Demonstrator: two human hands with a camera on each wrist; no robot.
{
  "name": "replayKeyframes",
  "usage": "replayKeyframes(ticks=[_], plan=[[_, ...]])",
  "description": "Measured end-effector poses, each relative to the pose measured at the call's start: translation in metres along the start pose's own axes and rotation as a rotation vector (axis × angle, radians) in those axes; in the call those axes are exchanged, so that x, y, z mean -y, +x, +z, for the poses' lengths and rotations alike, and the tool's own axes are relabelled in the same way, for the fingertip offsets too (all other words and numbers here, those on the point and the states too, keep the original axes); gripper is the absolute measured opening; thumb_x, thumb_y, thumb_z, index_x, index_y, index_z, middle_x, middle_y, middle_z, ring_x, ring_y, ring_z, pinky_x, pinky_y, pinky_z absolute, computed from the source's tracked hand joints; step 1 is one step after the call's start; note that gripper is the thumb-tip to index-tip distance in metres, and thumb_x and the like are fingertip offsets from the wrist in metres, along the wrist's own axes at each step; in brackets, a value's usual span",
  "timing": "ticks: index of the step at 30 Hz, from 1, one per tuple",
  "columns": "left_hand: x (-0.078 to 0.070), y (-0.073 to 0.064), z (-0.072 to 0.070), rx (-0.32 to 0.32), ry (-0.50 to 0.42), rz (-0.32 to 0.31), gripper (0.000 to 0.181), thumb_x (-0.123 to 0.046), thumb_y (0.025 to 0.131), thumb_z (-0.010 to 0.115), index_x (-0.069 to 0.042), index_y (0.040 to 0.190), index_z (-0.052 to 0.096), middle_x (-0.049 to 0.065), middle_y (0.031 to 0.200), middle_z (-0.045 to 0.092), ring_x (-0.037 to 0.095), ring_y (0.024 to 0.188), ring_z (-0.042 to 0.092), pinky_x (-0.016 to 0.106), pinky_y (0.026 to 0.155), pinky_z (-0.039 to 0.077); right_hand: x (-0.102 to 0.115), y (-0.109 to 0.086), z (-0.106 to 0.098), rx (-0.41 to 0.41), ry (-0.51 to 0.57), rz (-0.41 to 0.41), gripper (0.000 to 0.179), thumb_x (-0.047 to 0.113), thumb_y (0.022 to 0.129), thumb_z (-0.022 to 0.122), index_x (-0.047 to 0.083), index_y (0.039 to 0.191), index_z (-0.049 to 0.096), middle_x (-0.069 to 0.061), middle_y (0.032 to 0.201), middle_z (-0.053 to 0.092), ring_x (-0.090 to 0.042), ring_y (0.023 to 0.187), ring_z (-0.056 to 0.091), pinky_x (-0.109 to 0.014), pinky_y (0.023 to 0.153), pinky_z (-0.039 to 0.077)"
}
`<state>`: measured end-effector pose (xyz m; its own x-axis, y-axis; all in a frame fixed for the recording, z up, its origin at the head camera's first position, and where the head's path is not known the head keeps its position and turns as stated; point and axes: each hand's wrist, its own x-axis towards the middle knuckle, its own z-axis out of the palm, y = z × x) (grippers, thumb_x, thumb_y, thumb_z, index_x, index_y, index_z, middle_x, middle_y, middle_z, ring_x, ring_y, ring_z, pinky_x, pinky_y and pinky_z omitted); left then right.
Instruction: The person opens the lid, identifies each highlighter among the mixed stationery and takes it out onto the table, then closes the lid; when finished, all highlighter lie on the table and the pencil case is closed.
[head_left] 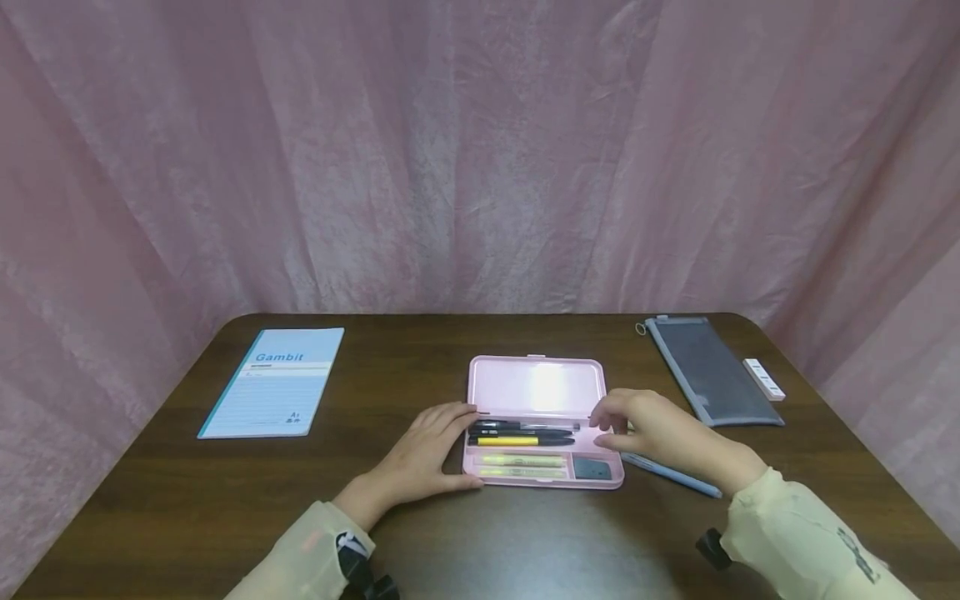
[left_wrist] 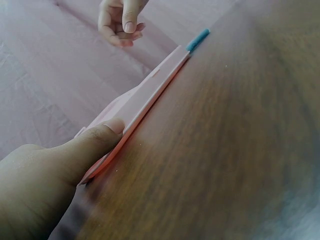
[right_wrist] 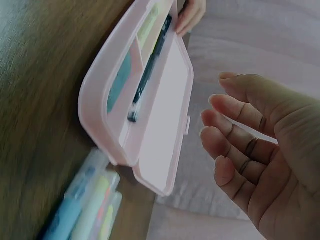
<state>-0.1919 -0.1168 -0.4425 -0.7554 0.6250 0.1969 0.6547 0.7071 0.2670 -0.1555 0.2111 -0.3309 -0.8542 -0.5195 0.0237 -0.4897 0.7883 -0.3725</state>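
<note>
A pink pencil case (head_left: pixel 525 387) lies with its lid raised at the back. Inside are several black pens (head_left: pixel 555 433), one with a yellow band, two pale yellow highlighters (head_left: pixel 521 472) and a dark grey-blue block (head_left: pixel 592 470). My left hand (head_left: pixel 416 458) holds the case's left end, thumb at the front corner and fingers at the back; its thumb (left_wrist: pixel 102 137) presses the front wall in the left wrist view. Over the right end hovers my right hand (head_left: pixel 660 429), fingers loosely bent and holding nothing, as the right wrist view shows.
Right of the case lie a blue-capped pen (head_left: pixel 675 477) and, in the right wrist view, several pale highlighters (right_wrist: pixel 100 205) beside it. A grey zip pouch (head_left: pixel 712 371) and a small white box (head_left: pixel 765 379) are at the back right. A blue notebook (head_left: pixel 273 383) lies left.
</note>
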Motion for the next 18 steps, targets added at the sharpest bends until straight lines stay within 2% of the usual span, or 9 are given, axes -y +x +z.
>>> replayKeyframes(ticks=[5, 13, 18], plan=[[0.001, 0.000, 0.000, -0.004, 0.011, 0.000, 0.093, -0.072, 0.075, 0.063, -0.015, 0.145, 0.040, 0.003, 0.150, 0.041, 0.023, 0.140, 0.035, 0.045, 0.118, 0.028, 0.006, 0.009, 0.009, 0.022, 0.019, -0.060, 0.017, 0.019, 0.083, 0.074, 0.009, 0.097, 0.070, 0.000, 0.091, 0.069, -0.006, 0.072, 0.055, -0.018, 0.063, 0.049], [0.000, 0.000, 0.000, -0.005, -0.004, 0.001, 0.093, -0.072, 0.075, 0.062, -0.014, 0.145, 0.041, 0.003, 0.150, 0.041, 0.023, 0.140, 0.035, 0.045, 0.118, 0.028, 0.009, 0.018, 0.029, 0.075, 0.052, -0.068, 0.015, 0.018, 0.084, 0.073, 0.010, 0.097, 0.070, 0.007, 0.084, 0.065, 0.001, 0.069, 0.051, -0.017, 0.060, 0.047], [-0.001, 0.000, -0.001, -0.001, -0.005, -0.003, 0.094, -0.074, 0.075, 0.061, -0.015, 0.145, 0.040, 0.002, 0.150, 0.041, 0.023, 0.141, 0.035, 0.045, 0.118, 0.028, 0.010, 0.020, 0.039, 0.086, 0.072, -0.118, 0.011, 0.016, 0.085, 0.072, 0.011, 0.094, 0.070, 0.008, 0.081, 0.065, 0.003, 0.066, 0.050, -0.016, 0.059, 0.046]])
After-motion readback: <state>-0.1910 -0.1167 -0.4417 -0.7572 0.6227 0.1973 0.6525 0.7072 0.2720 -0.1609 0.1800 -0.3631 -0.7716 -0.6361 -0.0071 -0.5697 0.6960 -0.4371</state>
